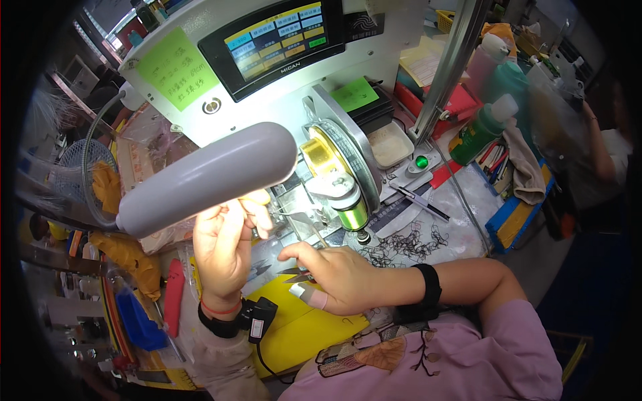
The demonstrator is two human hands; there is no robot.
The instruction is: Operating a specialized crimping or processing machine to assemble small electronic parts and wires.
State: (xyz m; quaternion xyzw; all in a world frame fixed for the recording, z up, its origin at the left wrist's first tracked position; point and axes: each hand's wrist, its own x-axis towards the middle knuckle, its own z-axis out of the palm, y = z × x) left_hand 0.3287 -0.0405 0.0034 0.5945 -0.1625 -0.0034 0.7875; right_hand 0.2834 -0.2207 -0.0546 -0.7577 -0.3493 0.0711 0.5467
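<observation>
Beneath the grey lamp head (210, 177), my left hand (227, 247) is raised with its fingers bent together close to the winding machine's front parts. Its fingertips are partly covered by the lamp, and whatever they pinch is too small to name. My right hand (344, 277) reaches in from the right, with a strip of tape around one finger. Curled fingers hold a tool with dark pointed blades (295, 276), like small snips. Just beyond this hand is the machine's spindle with a spool of shiny green thread (353, 217), below a gold-coloured drum (321, 157).
Dark hook-shaped bits (414, 244) lie scattered on the table right of the machine. A utility knife (421, 202), a green bottle (476, 134) and a white dish (391, 145) stand or lie further right. A yellow sheet (301, 341) lies before me; a blue tray (139, 321) is at left.
</observation>
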